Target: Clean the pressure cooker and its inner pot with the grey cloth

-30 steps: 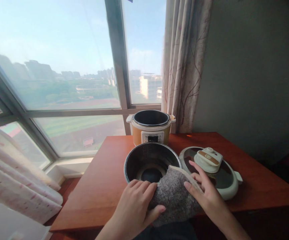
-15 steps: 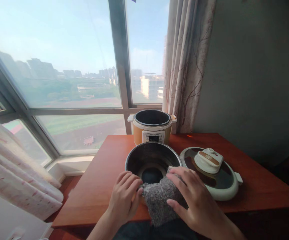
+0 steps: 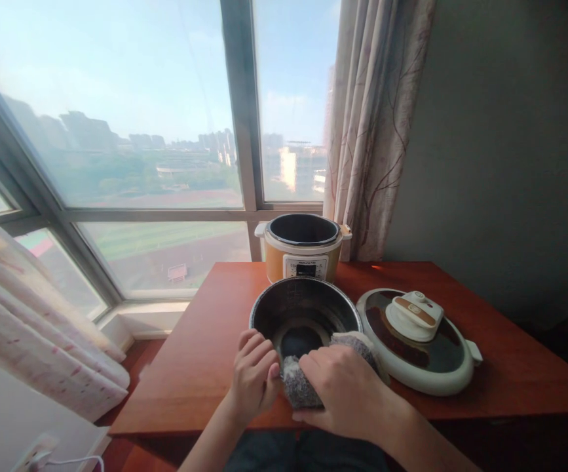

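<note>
A dark metal inner pot (image 3: 320, 308) stands on the wooden table in front of me, its mouth tilted toward my view. My left hand (image 3: 254, 370) is closed on its near-left rim, thumb outside and fingers curled over the edge. A fuzzy grey cloth (image 3: 301, 387) drapes over the near rim, with a paler fold showing at the right. My right hand (image 3: 340, 387) is closed around this cloth, pressing it against the pot's near side. Part of the cloth and the near rim are hidden under the right hand.
Behind the pot stands an open yellow-and-white electric cooker (image 3: 303, 252) with a control panel. Its round lid (image 3: 428, 383) lies to the right, handle up. The red-brown table (image 3: 180, 354) ends close to my body; windows and curtains (image 3: 372, 131) border the far side.
My right hand has shifted left and closed around the cloth, bunching it; the hanging cloth flap is now gathered up. My left hand stays at the rim. The view has moved slightly.
</note>
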### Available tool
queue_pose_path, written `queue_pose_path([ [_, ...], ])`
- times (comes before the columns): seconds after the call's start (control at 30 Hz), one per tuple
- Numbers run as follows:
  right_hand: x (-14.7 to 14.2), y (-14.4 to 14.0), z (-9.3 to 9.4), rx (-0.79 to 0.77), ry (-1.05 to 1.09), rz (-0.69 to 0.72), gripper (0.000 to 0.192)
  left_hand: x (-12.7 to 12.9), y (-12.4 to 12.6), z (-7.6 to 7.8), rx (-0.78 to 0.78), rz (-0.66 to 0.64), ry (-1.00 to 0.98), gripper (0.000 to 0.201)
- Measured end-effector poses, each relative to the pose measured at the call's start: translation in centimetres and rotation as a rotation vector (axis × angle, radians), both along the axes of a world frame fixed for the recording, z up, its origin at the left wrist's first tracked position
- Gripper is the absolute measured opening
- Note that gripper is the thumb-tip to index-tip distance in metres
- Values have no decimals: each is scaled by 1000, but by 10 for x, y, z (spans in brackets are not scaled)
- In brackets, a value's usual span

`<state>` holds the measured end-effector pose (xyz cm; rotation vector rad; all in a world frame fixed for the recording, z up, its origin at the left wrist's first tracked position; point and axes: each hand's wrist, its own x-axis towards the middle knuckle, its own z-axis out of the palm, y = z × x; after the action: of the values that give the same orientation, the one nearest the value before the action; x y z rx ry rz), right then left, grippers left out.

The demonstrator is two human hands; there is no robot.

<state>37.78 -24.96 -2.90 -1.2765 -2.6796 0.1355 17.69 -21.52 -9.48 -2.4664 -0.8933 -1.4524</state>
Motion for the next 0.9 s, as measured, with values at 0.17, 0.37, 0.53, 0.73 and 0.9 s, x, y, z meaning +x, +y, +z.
queue_pose_path([
  [0.17, 32, 8, 5, -36, 12, 122, 47, -11, 11, 6, -14, -51, 33, 45],
  [0.37, 64, 13, 13, -74, 83, 169, 50, -24, 28, 14, -86, -172, 5, 46],
  [0.53, 55, 15, 3, -40, 80, 135, 43, -22, 30, 6, -45, -135, -80, 43],
  [0.73, 39, 9, -8, 54, 70, 71, 41, 1, -8, 5, 17, -43, -9, 23],
  [0.9, 14, -7, -20, 201, 134, -51, 41, 20, -41, 14, -94, 76, -35, 22],
])
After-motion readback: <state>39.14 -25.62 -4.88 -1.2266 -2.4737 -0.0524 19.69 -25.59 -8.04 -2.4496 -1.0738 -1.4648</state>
